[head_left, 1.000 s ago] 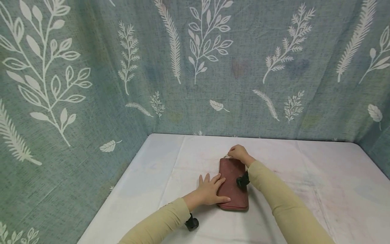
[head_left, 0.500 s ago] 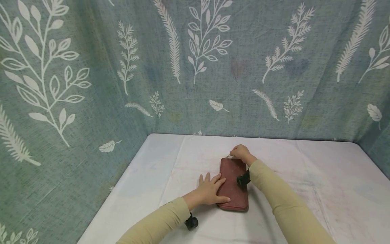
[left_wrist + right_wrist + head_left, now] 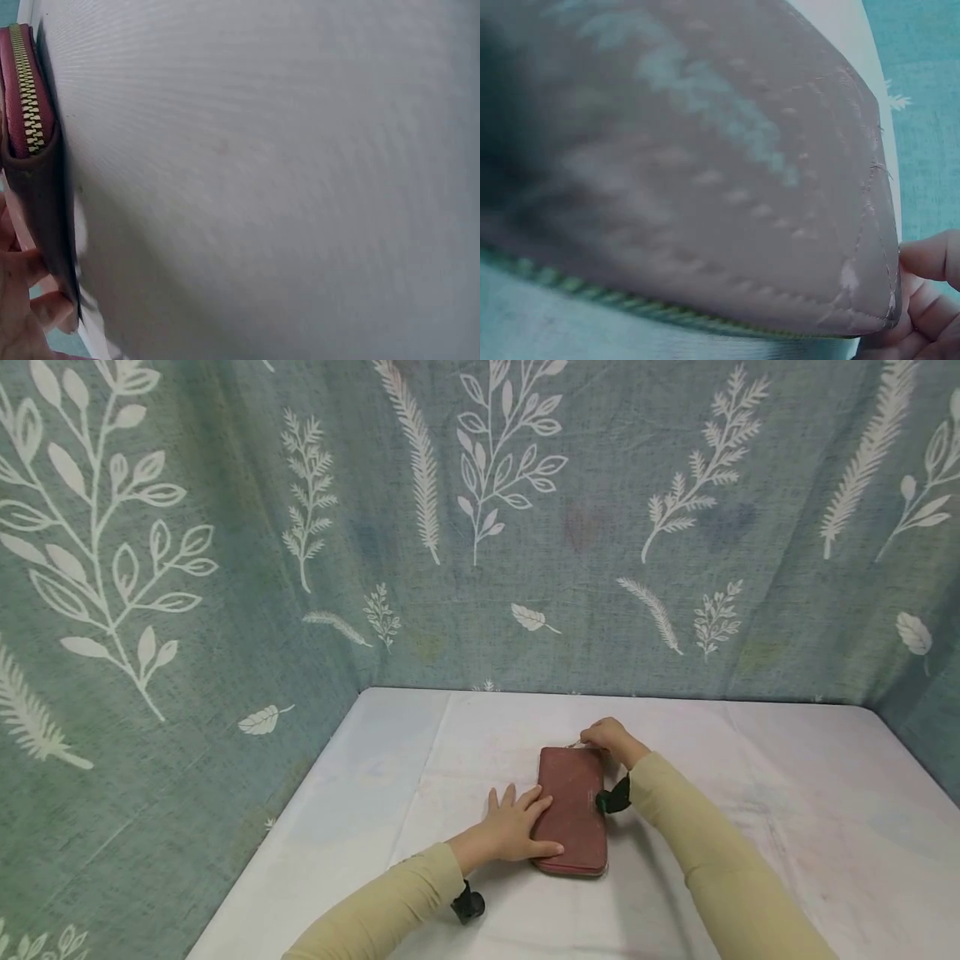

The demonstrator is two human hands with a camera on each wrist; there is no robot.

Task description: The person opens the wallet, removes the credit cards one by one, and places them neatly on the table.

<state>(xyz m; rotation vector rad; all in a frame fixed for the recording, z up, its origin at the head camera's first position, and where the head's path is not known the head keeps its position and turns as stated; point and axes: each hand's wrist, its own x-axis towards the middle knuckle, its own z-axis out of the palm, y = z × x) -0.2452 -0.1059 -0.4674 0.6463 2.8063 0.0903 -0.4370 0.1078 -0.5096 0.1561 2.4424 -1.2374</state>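
Observation:
A brownish-red zip wallet (image 3: 572, 810) lies flat on the white-covered table, its long side running away from me. My left hand (image 3: 512, 832) rests on its left edge, fingers spread and thumb across the near part. At the far right corner, my right hand (image 3: 613, 737) pinches the zipper pull (image 3: 575, 744), mostly hidden by the fingers. Gold zipper teeth (image 3: 28, 101) run meshed along the near end in the left wrist view. The right wrist view shows the wallet's stitched face (image 3: 705, 157) close up, with the right fingers (image 3: 930, 259) at its corner.
White cloth (image 3: 750, 827) covers the table around the wallet. A grey-green leaf-patterned curtain (image 3: 480, 610) hangs behind and to the left. Black wrist cameras (image 3: 468, 906) sit on both wrists, the right one overhanging the wallet's right edge.
My right hand has slid right along the wallet's far end to its right corner, with the zipper pull in its fingers. The left hand has stayed on the wallet.

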